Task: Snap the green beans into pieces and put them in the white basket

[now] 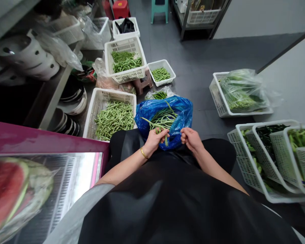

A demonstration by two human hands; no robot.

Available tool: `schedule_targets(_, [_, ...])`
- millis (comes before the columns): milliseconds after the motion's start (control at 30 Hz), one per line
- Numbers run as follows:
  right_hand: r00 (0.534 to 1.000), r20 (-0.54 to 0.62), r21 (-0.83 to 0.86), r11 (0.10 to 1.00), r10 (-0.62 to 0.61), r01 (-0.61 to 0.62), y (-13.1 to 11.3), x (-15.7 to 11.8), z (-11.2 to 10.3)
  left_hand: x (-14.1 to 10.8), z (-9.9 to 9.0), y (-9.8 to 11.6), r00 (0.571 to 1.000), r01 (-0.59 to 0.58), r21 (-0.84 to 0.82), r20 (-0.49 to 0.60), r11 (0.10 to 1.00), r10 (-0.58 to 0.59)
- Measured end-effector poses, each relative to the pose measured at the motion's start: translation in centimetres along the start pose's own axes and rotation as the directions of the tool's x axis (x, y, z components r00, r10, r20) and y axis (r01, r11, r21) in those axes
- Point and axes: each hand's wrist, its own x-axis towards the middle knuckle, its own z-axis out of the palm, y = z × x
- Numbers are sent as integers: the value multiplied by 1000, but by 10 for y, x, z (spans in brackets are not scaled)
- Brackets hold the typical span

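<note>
My left hand (pixel 155 139), with a gold bangle at the wrist, is closed around a few green long beans (pixel 166 139). It sits over the near edge of an open blue plastic bag (pixel 145 117) at my lap. More long beans (pixel 162 118) lie inside the bag, some with ends poking upward. At the bag's right side, my right hand (pixel 190 138) is closed with fingers pinched together; what they hold, if anything, is too small to make out. Left of the bag stands a white basket (pixel 91 112) with short cut bean pieces (pixel 115 118).
Ahead are a white basket (pixel 127 78) of greens on a brown stool (pixel 143 83) and a smaller basket (pixel 173 78) of beans. On the right stand a basket (pixel 220 101) with bagged greens and nested baskets (pixel 240 149). A pink-edged counter (pixel 53 142) with cut watermelon (pixel 7 189) is close at left.
</note>
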Motion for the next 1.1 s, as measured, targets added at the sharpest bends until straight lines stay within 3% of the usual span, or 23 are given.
schedule_targets(67, [998,-59,63,997,-36,39,-1,4,-6,-3,-1,4,999,20,19,31,1000,-21])
schedule_targets(167, [978,205,-128,990,-31,58,-14,6,-11,-5,-5,11,978,85,112,181,990,-104])
schedule_targets(233, [946,325,-192,980,12,53,-28,9,-9,-7,-6,12,934,142,217,295,966,-203])
schedule_targets(367, [949,313,-68,996,-37,61,-48,16,4,-9,-9,9,866,228,331,361,915,-347])
schedule_targets(467, [976,127,-13,984,-176,179,-48,10,16,-2,-17,10,902,321,119,264,940,-342])
schedule_targets(533, [966,20,-45,965,-257,257,-39,-2,24,6,-26,13,943,331,-129,90,935,-321])
schedule_targets(633, [960,150,-127,958,-238,257,-21,-19,35,13,-33,15,952,236,-267,-129,934,-278])
schedule_targets(667, [954,224,-149,960,-200,236,-16,-22,39,12,-33,14,955,240,-225,-121,944,-271])
schedule_targets(733, [934,331,-210,955,-133,210,-9,-22,44,8,-29,11,954,300,-65,13,952,-300])
schedule_targets(833, [903,398,-387,864,-158,322,-10,-15,40,-3,-24,9,904,335,195,209,922,-373])
schedule_targets(900, [836,521,-507,725,-173,466,-16,-10,31,-7,-24,11,891,282,329,258,901,-373])
schedule_targets(1000, [704,708,-572,544,-51,614,-23,-8,18,-8,-29,16,863,178,506,331,844,-381])
schedule_targets(1033, [694,719,-582,531,-17,616,-24,-7,16,-7,-29,16,855,146,546,349,825,-382])
schedule_targets(1100, [760,649,-592,617,-15,518,-21,-6,19,-6,-26,15,868,112,550,351,828,-350])
